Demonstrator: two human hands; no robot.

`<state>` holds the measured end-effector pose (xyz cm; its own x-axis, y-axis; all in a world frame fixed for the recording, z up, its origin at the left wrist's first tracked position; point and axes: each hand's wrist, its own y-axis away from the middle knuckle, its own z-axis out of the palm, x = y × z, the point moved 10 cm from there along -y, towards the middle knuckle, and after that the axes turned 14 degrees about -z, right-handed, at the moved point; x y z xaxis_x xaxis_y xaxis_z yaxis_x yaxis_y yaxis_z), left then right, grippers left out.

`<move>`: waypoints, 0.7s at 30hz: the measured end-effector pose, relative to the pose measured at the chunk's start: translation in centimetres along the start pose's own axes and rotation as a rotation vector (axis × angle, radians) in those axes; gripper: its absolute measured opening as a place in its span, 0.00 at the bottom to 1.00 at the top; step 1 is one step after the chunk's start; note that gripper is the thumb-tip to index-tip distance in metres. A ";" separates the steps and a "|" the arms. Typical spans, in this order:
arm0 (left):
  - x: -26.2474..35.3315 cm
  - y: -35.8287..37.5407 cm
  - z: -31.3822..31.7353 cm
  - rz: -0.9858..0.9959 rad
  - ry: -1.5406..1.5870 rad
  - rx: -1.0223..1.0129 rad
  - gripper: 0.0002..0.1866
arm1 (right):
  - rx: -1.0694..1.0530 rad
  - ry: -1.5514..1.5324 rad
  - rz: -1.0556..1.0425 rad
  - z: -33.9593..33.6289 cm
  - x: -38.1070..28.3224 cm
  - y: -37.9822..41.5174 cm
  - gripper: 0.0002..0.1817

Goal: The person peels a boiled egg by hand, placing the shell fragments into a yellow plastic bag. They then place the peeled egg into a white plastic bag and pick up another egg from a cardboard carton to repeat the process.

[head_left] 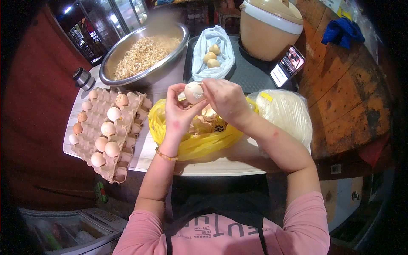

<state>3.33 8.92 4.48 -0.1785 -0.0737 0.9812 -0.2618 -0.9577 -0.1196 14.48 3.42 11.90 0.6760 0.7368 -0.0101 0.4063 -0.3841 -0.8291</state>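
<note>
My left hand (180, 108) grips an egg (194, 92) between thumb and fingers, over a yellow plastic bag (159, 123). The egg's shell looks cracked and partly lifted on the side facing my right hand. Closed against that side, my right hand (225, 95) has its thumb and fingertips on the egg; any bit of shell between them is too small to make out. Inside the yellow bag lie broken eggshells (202, 125). A cardboard egg tray (95, 112) at the left carries several whole eggs (112, 149), some visibly cracked.
Behind, a steel bowl (180, 46) holds bean sprouts (142, 57). A pale plastic bag (202, 68) with several brownish eggs (213, 63) rests on a dark tray (248, 76). Nearby are a tan cooler (265, 36), a phone (288, 66), a stuffed clear bag (287, 114) and a bottle (83, 79).
</note>
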 end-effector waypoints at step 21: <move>-0.2 -0.2 -0.3 -0.049 0.208 -0.114 0.30 | 0.077 -0.200 0.036 -1.0 0.2 -0.5 0.10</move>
<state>3.15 9.25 4.26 -0.3512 0.0424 0.9353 -0.3780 -0.9204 -0.1002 15.01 3.15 12.87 0.5504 0.8221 -0.1454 0.3308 -0.3747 -0.8661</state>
